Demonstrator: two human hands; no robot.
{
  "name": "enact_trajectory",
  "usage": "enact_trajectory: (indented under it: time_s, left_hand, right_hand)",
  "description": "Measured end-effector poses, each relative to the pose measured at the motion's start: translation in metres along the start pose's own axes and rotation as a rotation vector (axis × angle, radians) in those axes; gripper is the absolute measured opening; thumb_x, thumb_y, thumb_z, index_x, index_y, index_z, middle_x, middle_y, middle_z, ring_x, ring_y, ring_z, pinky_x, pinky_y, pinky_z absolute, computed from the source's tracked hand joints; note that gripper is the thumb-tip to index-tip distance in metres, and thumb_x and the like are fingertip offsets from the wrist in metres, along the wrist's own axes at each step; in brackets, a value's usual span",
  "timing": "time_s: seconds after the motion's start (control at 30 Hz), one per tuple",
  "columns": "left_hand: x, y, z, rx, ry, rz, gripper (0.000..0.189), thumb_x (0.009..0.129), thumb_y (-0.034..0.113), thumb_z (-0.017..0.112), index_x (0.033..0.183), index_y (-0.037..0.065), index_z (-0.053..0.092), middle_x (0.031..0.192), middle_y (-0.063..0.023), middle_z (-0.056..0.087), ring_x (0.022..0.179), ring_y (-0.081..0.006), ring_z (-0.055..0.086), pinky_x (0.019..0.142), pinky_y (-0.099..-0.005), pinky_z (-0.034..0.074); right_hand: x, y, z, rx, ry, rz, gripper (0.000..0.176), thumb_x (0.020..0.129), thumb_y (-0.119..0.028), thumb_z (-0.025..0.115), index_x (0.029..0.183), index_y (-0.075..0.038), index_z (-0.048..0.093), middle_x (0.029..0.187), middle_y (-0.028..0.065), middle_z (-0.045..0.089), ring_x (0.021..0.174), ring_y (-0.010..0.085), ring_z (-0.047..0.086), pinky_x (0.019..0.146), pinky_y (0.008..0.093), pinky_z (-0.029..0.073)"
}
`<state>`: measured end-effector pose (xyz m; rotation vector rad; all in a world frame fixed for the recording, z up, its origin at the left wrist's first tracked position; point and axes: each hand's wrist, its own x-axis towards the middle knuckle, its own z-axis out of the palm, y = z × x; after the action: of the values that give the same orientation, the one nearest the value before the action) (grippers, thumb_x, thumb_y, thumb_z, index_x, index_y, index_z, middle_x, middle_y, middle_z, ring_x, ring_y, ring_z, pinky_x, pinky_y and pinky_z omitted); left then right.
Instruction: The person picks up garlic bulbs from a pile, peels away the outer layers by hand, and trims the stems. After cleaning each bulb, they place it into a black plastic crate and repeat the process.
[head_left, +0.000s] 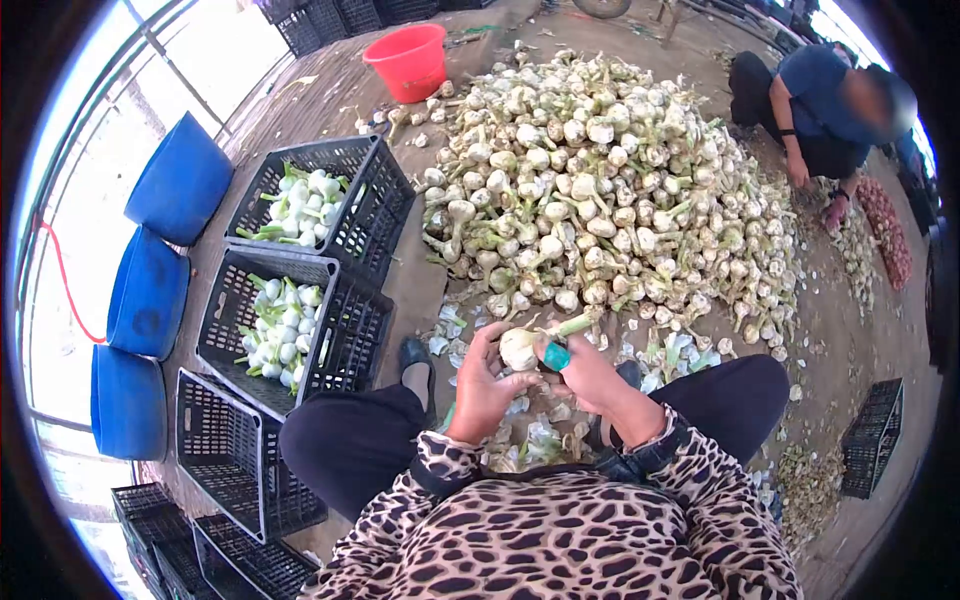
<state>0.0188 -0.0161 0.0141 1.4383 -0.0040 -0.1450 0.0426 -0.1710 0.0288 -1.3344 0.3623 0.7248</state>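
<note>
While held at the near side of the heap (590,190), between the closed-in fingers (484,344) of left hand (478,398) and right hand (604,383): garlic bulb (518,350), one, stalk (576,323) toward heap. Possible fault: a drop among the peelings (541,440), from loose skin sliding under a light pinch. Count: heap, one, bulbs beyond counting; filled crates (352,335), two, left of heap; blue bins (149,292), three, farther left; red bucket (410,68), one, off heap's far-left edge.
</note>
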Motion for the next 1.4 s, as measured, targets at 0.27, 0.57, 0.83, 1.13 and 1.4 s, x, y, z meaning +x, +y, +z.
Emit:
enact_trajectory:
  time_s: [0.27,0.57,0.83,1.13,1.4]
  left_hand:
    - [-0.001,-0.005,-0.008,-0.243,0.003,-0.054,0.055,0.081,0.009,0.067,0.127,0.001,0.038,0.118,-0.0087,0.051,0.105,-0.0181,0.055,0.088,-0.0309,0.048]
    - [0.009,-0.031,-0.027,-1.05,-0.517,-0.545,0.047,0.098,0.046,0.031,0.112,0.007,0.054,0.088,-0.0059,0.061,0.066,-0.0172,0.056,0.049,-0.0263,0.044]
    - [0.001,-0.006,0.003,-0.029,0.099,0.068,0.048,0.083,0.019,0.066,0.121,0.002,0.042,0.109,-0.0073,0.055,0.1,-0.0179,0.055,0.086,-0.0322,0.046]
    - [-0.002,-0.003,-0.005,-0.894,-0.025,-0.339,0.047,0.088,0.038,0.058,0.122,0.006,0.05,0.117,-0.0074,0.058,0.107,-0.0209,0.056,0.091,-0.0373,0.048]
    - [-0.002,-0.011,-0.017,-1.031,-0.215,-0.293,0.052,0.082,0.03,0.065,0.123,0.003,0.048,0.113,-0.0157,0.058,0.102,-0.0286,0.057,0.087,-0.0388,0.049]
  right_hand:
    - [0.002,0.0,-0.011,-0.158,-0.107,-0.166,0.022,0.092,-0.026,0.057,0.099,-0.005,0.058,0.066,-0.0022,0.05,0.057,0.0052,0.044,0.046,0.0217,0.032]
    - [0.003,0.005,-0.024,-0.537,-0.098,-0.55,0.029,0.087,-0.024,0.061,0.106,-0.003,0.064,0.091,0.0094,0.068,0.08,0.0171,0.062,0.073,0.0325,0.046]
    - [0.001,0.016,-0.01,-0.335,-0.023,-0.429,0.025,0.087,-0.027,0.061,0.095,-0.004,0.066,0.07,-0.0017,0.063,0.059,0.0097,0.055,0.053,0.0276,0.041]
    - [0.021,0.037,-0.044,0.256,-0.257,-0.473,0.024,0.087,-0.016,0.059,0.109,-0.008,0.057,0.096,0.0056,0.062,0.085,0.0184,0.061,0.071,0.0282,0.052]
    - [0.025,0.007,-0.073,-0.322,0.108,-0.259,0.039,0.088,-0.028,0.061,0.117,-0.003,0.053,0.089,0.0114,0.066,0.075,0.02,0.062,0.066,0.0312,0.05]
